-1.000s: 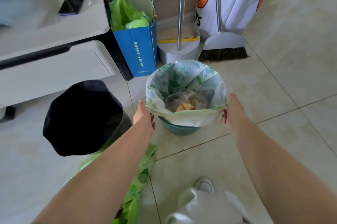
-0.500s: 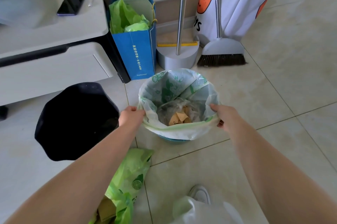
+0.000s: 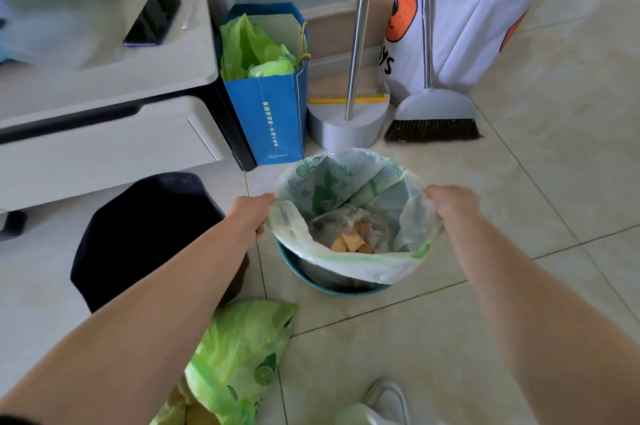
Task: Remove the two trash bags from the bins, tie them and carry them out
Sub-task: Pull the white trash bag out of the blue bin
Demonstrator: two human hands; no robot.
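Two hands grip opposite sides of the white trash bag's rim, above the teal bin.

The left hand (image 3: 250, 216) is clenched on the left edge of the white, green-printed trash bag (image 3: 349, 189), and the right hand (image 3: 452, 204) is clenched on its right edge; between them the bag's mouth hangs open, showing clear plastic and brown paper scraps inside. Just below both hands the bag's near edge is off the teal bin (image 3: 313, 277), whose rim shows bare under it. Beside the left hand, on its outer side, stands a black bin (image 3: 138, 237). Below the left forearm a bright green trash bag (image 3: 239, 352) lies on the tiled floor (image 3: 519, 182). Beyond the hands stand a blue paper bag (image 3: 273, 113), a dustpan (image 3: 346, 123) and a broom (image 3: 433, 123).
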